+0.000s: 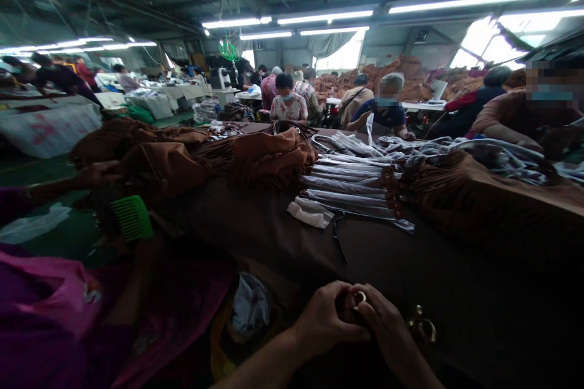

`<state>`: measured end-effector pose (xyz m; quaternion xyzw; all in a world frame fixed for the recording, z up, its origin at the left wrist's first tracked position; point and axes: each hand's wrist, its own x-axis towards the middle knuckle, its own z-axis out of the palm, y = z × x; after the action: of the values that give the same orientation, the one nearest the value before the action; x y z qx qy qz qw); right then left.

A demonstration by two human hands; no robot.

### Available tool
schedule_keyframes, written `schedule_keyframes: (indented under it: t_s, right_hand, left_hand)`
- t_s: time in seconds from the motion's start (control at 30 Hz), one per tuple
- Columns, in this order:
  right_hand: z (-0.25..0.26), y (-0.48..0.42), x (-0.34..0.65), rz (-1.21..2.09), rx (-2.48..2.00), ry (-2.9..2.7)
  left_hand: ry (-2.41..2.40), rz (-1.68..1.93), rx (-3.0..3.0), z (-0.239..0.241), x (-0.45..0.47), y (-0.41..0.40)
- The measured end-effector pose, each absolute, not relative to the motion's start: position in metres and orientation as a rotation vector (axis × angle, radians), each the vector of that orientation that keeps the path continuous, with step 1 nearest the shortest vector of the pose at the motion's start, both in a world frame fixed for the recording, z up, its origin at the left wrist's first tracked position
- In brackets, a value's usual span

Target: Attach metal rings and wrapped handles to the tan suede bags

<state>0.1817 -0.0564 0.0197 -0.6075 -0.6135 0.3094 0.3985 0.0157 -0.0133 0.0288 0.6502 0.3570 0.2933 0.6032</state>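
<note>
My left hand (325, 318) and my right hand (387, 329) meet at the near edge of the dark brown table (283, 231). Their fingers are pinched together around a small gold metal ring (360, 298) attached to a dark brown strap. Another brass ring fitting (422, 325) lies just right of my right hand. Farther out lie a small white cloth piece (311, 211) and a row of plastic-wrapped straps (347, 185).
Heaps of brown fringed suede (260, 155) cover the middle and right of the table. A green comb (132, 217) is at the left near a person in pink (50, 304). Masked workers (288, 103) sit at the far end. A crumpled plastic bag (249, 310) lies near my left arm.
</note>
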Motion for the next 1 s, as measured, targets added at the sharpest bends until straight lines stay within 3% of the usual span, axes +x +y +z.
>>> schedule_keyframes:
  t_s: [0.13, 0.33, 0.67, 1.0]
  right_hand:
    - [0.0157, -0.0575, 0.1823, 0.898, -1.509, -1.478]
    - [0.0158, -0.0632, 0.1764, 0.716, -1.634, -1.437]
    - [0.0152, -0.0612, 0.1778, 0.97, -1.464, -1.419]
    - [0.0113, -0.0654, 0.1784, 0.823, -1.622, -1.376]
  left_hand:
    - [0.832, 0.666, 1.48, 0.0282, 0.0152, -0.0139]
    - [0.857, 0.677, 1.507, 0.0277, 0.0165, -0.0143]
    - [0.846, 0.652, 1.443, 0.0265, 0.0165, -0.0165]
    - [0.845, 0.673, 1.481, 0.0216, 0.0185, -0.0171]
